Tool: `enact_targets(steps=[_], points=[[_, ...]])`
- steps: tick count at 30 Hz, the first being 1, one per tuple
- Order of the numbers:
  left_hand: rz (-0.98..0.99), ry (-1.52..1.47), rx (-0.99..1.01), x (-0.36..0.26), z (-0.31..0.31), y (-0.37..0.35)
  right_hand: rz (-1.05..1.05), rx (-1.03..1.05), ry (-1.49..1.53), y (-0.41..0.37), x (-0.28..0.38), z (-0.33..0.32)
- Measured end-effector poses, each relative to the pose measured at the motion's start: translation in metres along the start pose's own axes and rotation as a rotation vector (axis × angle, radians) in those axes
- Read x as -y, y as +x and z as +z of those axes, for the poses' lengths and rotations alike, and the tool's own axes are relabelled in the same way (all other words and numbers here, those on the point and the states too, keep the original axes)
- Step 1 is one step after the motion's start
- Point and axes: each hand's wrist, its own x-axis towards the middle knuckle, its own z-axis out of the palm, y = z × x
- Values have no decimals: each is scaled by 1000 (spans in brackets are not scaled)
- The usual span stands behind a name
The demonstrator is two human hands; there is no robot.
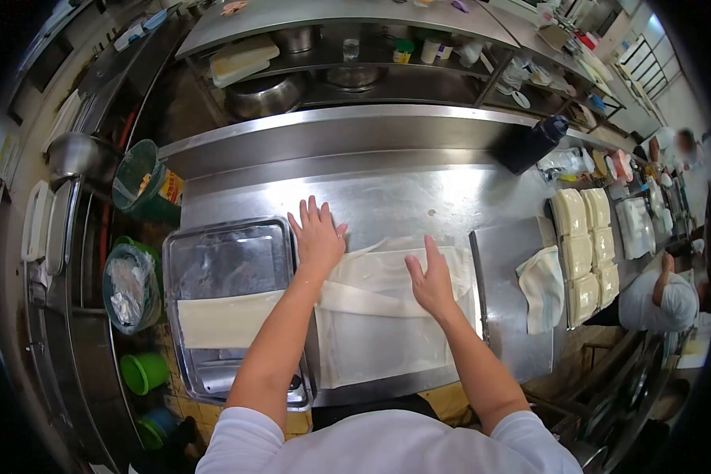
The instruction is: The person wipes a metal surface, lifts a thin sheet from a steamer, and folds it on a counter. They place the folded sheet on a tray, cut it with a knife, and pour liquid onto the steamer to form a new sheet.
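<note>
My left hand (321, 243) is spread flat, its fingers pointing away from me, at the right edge of a metal tray (227, 265). Over the clear plastic sheet (383, 347) on the steel table, my right hand (433, 283) is open with its thumb apart. Between the two hands, a narrow pale strip (371, 300), like dough, lies across the sheet. Inside the tray is a wider, flat pale sheet (225, 321) that looks like rolled dough; my left forearm covers its right end.
A dark bottle (536, 144) stands at the back of the steel table (403, 186). To the right are a folded cloth (542, 288) and several wrapped pale blocks (584, 245). Bins (134, 288) line the left side. Another person (660, 304) is at the far right.
</note>
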Motion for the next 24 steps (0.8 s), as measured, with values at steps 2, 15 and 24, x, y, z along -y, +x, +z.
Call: enact_targets(steps=[2, 15, 24], points=[[49, -200, 183, -10, -38, -1, 67, 15, 12, -28, 2, -15], [226, 7, 459, 12, -106, -5, 129, -34, 44, -97, -33, -33], [56, -36, 257, 20, -86, -8, 129, 6, 52, -104, -26, -39]])
